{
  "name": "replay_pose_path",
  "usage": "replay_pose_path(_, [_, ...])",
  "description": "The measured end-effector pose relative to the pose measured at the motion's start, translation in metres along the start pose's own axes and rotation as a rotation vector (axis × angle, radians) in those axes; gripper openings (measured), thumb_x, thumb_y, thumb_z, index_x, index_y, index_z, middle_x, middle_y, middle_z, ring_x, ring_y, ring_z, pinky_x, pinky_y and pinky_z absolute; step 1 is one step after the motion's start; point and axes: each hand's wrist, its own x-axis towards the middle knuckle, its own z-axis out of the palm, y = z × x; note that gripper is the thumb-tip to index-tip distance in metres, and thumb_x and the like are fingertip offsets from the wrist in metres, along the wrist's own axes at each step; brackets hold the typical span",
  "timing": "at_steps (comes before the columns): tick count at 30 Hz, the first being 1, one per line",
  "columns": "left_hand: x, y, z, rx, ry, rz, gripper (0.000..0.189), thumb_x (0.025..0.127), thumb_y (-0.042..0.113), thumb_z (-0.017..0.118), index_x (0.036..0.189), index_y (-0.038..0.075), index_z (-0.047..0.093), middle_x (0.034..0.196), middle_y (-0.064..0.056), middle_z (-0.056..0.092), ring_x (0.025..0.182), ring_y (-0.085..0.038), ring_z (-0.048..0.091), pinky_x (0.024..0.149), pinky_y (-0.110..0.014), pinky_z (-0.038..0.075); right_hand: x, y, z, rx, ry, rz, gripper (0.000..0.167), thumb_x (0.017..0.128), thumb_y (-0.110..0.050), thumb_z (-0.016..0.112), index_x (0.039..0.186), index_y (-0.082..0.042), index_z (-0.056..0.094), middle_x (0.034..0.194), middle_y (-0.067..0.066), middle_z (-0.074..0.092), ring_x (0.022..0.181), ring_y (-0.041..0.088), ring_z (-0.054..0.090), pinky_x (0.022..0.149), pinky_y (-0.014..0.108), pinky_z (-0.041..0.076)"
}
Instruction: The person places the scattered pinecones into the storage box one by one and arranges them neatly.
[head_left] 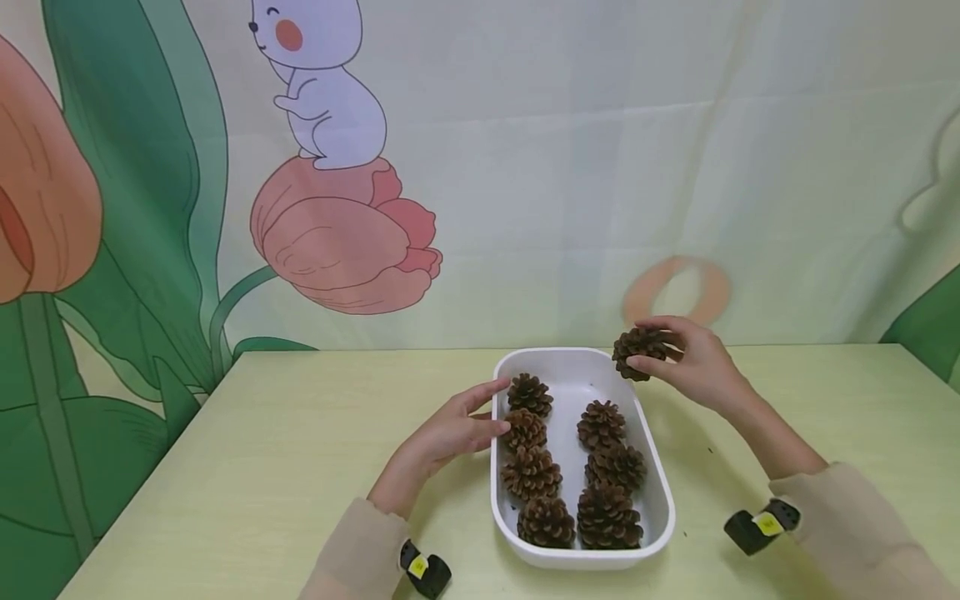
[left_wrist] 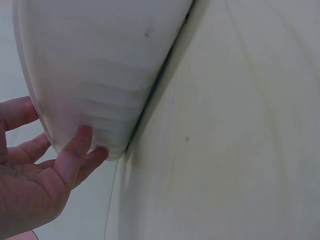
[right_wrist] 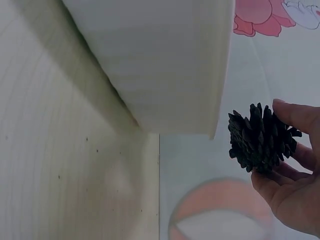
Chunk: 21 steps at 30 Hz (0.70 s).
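A brown pinecone [head_left: 639, 353] is pinched between the thumb and fingers of my right hand [head_left: 693, 367], up beside the tray's far right corner. The right wrist view also shows this pinecone [right_wrist: 262, 137], its scales spread, outside the tray wall. My left hand [head_left: 453, 425] holds the left side of the white tray [head_left: 660, 492]. In the left wrist view, some fingertips [left_wrist: 82, 135] lie against its outer wall while others reach behind the rim. Inside, several pinecones stand in two rows, a left row [head_left: 532, 472] and a right row [head_left: 609, 517].
The tray stands on a pale yellow wood-grain table [head_left: 300, 467]. Behind the table's far edge hangs a backdrop [head_left: 525, 208] printed with flowers and a white animal. Small dark specks lie on the table to the right of the tray. Each wrist carries a black strapped device [head_left: 761, 527].
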Motion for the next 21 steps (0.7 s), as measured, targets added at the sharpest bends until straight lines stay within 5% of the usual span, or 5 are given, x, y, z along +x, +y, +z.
replay_pose_path(21, [0.001, 0.0, 0.001, 0.006, 0.008, -0.004, 0.061, 0.086, -0.004, 0.054, 0.141, 0.01, 0.033, 0.145, -0.021, 0.026, 0.124, -0.037, 0.04, 0.093, -0.038, 0.046, 0.011, -0.002, 0.034, -0.03, -0.043, -0.099, 0.05, 0.08, -0.015, 0.07, 0.123, 0.004, 0.053, 0.125, 0.022, 0.051, 0.116, 0.04, 0.046, 0.098, 0.048, 0.039])
